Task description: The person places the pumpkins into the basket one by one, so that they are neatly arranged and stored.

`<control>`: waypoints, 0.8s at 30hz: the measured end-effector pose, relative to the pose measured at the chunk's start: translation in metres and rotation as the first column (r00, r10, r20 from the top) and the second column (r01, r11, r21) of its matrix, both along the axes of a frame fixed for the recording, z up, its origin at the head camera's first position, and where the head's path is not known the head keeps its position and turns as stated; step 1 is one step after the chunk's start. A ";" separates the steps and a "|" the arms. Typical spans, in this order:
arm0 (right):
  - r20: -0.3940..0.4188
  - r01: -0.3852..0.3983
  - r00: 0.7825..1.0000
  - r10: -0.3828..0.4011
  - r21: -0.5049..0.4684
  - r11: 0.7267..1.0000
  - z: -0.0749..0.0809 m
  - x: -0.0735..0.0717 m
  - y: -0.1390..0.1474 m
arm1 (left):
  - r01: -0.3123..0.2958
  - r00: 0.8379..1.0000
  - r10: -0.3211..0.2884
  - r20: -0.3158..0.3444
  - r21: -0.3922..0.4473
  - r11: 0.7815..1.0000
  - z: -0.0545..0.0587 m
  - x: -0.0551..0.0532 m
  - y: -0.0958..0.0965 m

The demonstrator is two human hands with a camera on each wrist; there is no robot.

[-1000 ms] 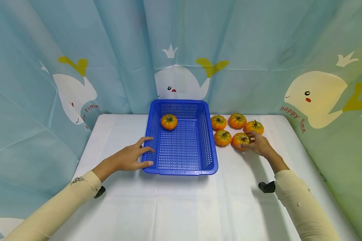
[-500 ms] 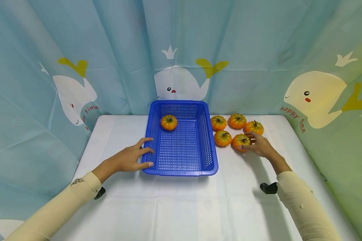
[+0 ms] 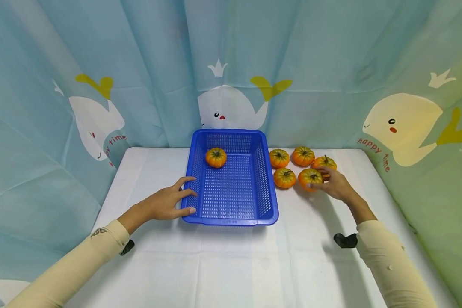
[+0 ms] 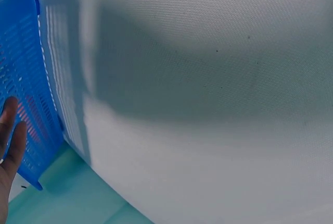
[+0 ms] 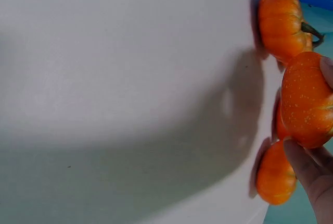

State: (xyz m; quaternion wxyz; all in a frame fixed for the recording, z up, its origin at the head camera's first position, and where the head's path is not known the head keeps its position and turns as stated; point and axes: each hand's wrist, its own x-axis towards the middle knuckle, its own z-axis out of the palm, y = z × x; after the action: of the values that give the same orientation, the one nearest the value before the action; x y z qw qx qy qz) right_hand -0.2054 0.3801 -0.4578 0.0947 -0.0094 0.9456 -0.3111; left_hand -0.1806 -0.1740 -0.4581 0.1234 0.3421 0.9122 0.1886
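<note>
My right hand (image 3: pixel 336 186) grips a small orange pumpkin (image 3: pixel 309 176) with green on top, thumb on one side and fingers on the other. In the right wrist view this pumpkin (image 5: pixel 307 101) stands off the white tabletop, in front of the other pumpkins. My left hand (image 3: pixel 165 203) rests at the left rim of a blue plastic basket (image 3: pixel 231 222), its fingers spread and reaching over the edge. One pumpkin (image 3: pixel 216 158) sits inside the basket, toward the back left. In the left wrist view, two fingers of the hand (image 4: pixel 11 146) show against the mesh wall.
Several more pumpkins stand right of the basket: one nearest its wall (image 3: pixel 284 178), one behind it (image 3: pixel 279 158), one at the back (image 3: pixel 303 156) and one (image 3: pixel 324 162) just beyond my right fingers. A light-blue curtain (image 3: pixel 150 64) with whale prints surrounds the white table (image 3: pixel 231 265).
My right hand has closed on the front pumpkin and shifted it slightly to the right and up off the table. The left hand and basket hold their places.
</note>
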 end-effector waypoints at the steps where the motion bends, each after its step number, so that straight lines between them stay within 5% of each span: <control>1: -0.013 -0.004 1.000 0.004 -0.006 1.000 0.002 0.000 -0.001 | 0.000 1.000 0.000 -0.002 0.001 1.000 0.000 0.000 0.000; 13: -0.122 -0.043 0.992 0.031 -0.094 0.995 0.020 -0.002 -0.010 | 0.000 1.000 0.000 -0.011 0.006 1.000 -0.002 0.000 0.000; 24: -0.086 -0.061 0.995 0.053 -0.084 0.995 0.042 -0.004 -0.030 | -0.012 1.000 0.012 0.000 -0.004 1.000 -0.001 -0.001 0.001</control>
State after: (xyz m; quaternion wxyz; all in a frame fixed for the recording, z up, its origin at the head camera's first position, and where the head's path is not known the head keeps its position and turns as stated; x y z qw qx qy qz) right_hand -0.2090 0.3498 -0.4159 0.0633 -0.0536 0.9337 -0.3484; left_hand -0.1813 -0.1730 -0.4594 0.1230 0.3363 0.9146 0.1878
